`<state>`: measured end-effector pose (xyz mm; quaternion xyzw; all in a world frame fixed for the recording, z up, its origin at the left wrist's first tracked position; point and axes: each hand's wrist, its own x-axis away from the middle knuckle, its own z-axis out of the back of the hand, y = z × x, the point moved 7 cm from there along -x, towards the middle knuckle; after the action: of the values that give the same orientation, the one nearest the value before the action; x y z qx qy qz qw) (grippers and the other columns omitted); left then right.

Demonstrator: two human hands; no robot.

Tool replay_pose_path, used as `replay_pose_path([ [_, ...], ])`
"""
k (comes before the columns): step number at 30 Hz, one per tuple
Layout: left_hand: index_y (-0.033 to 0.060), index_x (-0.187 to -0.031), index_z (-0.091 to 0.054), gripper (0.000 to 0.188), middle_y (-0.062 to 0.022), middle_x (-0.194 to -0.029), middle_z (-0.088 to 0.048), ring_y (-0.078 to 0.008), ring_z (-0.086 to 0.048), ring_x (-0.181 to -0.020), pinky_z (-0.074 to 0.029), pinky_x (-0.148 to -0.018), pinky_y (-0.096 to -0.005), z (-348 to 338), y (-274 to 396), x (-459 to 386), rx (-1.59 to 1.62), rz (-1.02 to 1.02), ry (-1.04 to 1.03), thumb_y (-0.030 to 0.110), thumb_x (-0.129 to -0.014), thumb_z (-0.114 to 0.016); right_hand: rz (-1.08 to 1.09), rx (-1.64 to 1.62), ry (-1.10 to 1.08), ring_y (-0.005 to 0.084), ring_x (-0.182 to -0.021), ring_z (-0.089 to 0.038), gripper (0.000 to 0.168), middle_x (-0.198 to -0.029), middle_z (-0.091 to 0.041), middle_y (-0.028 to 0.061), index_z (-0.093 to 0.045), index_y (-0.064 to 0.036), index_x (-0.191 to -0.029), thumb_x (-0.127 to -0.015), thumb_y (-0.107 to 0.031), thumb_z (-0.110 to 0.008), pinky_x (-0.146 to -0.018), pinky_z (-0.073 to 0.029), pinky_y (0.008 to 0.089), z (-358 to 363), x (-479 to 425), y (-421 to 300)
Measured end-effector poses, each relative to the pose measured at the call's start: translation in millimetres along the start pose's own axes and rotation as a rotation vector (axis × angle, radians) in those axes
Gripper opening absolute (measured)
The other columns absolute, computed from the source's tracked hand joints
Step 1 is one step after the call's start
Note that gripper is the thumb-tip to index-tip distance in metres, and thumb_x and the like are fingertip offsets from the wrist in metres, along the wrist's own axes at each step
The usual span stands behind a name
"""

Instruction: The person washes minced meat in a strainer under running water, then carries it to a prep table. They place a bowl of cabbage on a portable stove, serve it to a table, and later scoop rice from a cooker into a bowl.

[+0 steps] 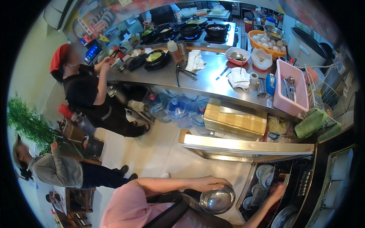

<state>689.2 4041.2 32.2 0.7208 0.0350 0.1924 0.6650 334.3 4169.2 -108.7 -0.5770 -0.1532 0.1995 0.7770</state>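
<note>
My left hand (212, 183) grips a shiny stainless steel bowl (218, 199) by its rim, in front of my apron (182, 212). My right hand (276, 192) reaches into an open dish cabinet at the lower right and is blurred, so whether it holds anything cannot be made out. Near it, white bowls (266, 179) stand on a wire rack. Several stacked plates (285, 216) sit closer to me, below the right hand in the picture. The cabinet's metal-framed door (248, 145) is swung out beyond my hands.
Beyond the door runs a steel counter (211, 72) with a pink cutlery bin (291, 85), receipts (239, 78) and a black stone pot (155, 58). Pots stand over lit burners (189, 31) behind it. A person in a red headscarf (85, 85) and another in grey (55, 171) stand left.
</note>
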Motion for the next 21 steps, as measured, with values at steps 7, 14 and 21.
replay_pose_path([
  [7,0.0101,-0.131,-0.028,0.049,-0.0057,-0.126,-0.042,-0.0168,-0.045,-0.111,-0.04,-0.091,-0.035,-31,-63,-8,0.913,0.486,0.068,0.032,-0.09,-0.043,-0.219,1.349,0.509,0.0271,-0.084,-0.056,0.036,-0.09,-0.057,0.019,-0.056,-0.003,-0.104,-0.084,-0.032,-0.052,-0.069,-0.046,0.0334,161,-123,99],
  [14,0.0099,-0.131,-0.028,0.056,-0.0094,-0.128,-0.04,-0.0178,-0.046,-0.111,-0.044,-0.089,-0.0368,-35,-113,-84,0.944,0.582,0.117,0.042,-0.088,-0.042,0.107,0.689,0.602,0.0217,-0.072,-0.059,0.027,-0.076,-0.06,0.0138,-0.058,-0.002,-0.096,-0.082,-0.024,-0.056,-0.06,-0.046,0.0308,123,-97,80],
  [21,0.0184,-0.133,-0.022,0.06,-0.0073,-0.134,-0.027,-0.0239,-0.032,-0.12,-0.041,-0.084,-0.0438,-72,-125,-213,0.634,0.46,0.201,0.048,-0.086,-0.043,0.245,0.512,0.616,0.0232,-0.06,-0.06,0.018,-0.068,-0.063,0.0112,-0.061,-0.002,-0.085,-0.078,-0.018,-0.062,-0.055,-0.047,0.0326,107,-28,30],
])
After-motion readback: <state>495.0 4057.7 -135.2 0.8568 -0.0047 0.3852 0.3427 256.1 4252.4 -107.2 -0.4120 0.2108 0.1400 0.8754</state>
